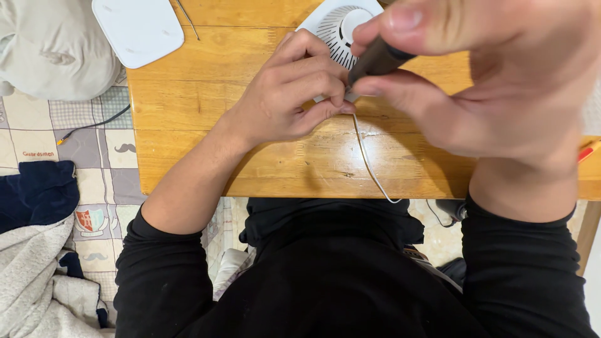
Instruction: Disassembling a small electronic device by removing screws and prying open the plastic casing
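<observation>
My right hand point(494, 81) is close to the camera and grips a dark, pen-shaped tool point(375, 61) whose tip points down toward my left hand. My left hand point(291, 94) rests on the wooden table point(188, 125) with its fingers curled and pinched on a small part at the edge of a white round vented device point(335, 28). What the fingers pinch is hidden. A thin white wire point(369, 163) runs from under my left fingers toward the table's near edge and hangs over it.
A white flat lid-like plate point(138, 28) lies at the table's far left corner. A thin metal rod point(186, 19) lies beside it. Left of the table are a patterned quilt point(94, 163), a pale cushion point(53, 47) and a dark cable point(94, 125). An orange-red pen point(588, 150) lies at the right.
</observation>
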